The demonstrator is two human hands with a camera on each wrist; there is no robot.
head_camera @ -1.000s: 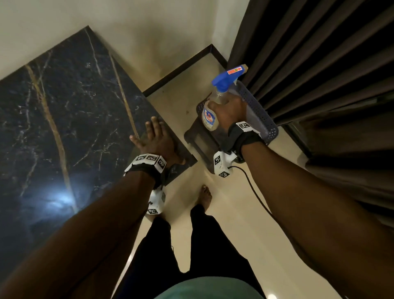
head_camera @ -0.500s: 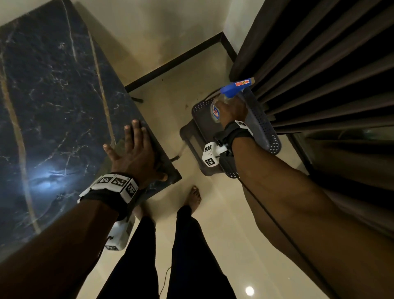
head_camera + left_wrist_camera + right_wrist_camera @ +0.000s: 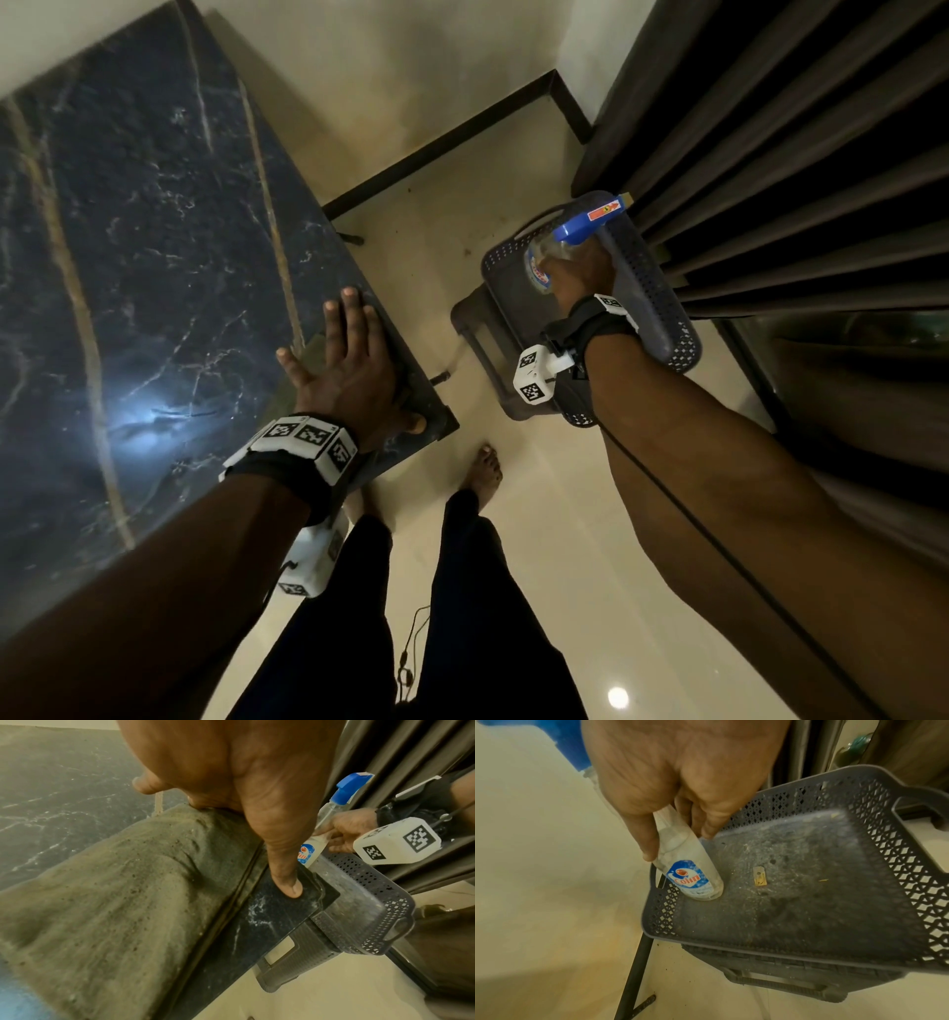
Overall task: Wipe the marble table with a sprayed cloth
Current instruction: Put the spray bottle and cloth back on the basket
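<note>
Right wrist view: the Colin spray bottle (image 3: 693, 870), gripped by the right hand (image 3: 680, 780), is being stood in the basket (image 3: 808, 923); release is called for next, while the cloth (image 3: 123, 892) is pressed flat under the left hand (image 3: 349, 370).

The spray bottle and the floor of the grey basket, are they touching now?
Touching. The right wrist view shows the spray bottle standing with its base on the basket floor, no gap, gripped by the right hand.

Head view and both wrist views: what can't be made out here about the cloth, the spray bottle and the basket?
- Cloth: in the head view the left hand covers nearly all of it; the left wrist frame edge cuts off its near end.
- Spray bottle: its trigger is out of sight in the right wrist view, behind the right hand; liquid level unclear.
- Basket: the small tag on its floor is too small to read.
</note>
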